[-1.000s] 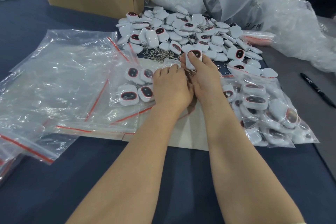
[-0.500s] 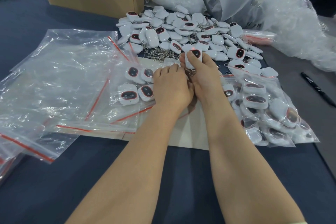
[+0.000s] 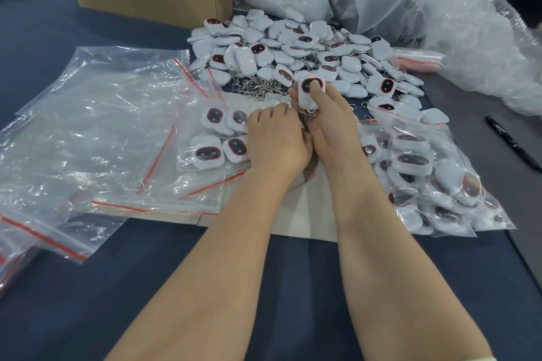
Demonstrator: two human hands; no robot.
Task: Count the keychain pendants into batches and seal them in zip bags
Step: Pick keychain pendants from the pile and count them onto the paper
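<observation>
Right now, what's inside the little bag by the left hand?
Four white pendants show inside the zip bag; the left hand covers its right side, hiding any more.

Loose pendants (image 3: 293, 50): white rounded fobs with a dark oval face, red rim and metal clasp. They're heaped at 12 o'clock, some face up, some face down.
Held pendant (image 3: 310, 92): face up, red spot at its top edge, at the pile's 6 o'clock edge. It's pinched in the right hand (image 3: 331, 126) with the thumb on the face.
Part-filled zip bag (image 3: 211, 138): clear with a red seal strip, flat at 9 o'clock of the hands. Four pendants are visible inside, face up.
Empty zip bags (image 3: 96, 132): further out at 9 o'clock, overlapped flat.
Filled bags (image 3: 425, 179): at 3 o'clock, overlapping, packed with pendants.
</observation>
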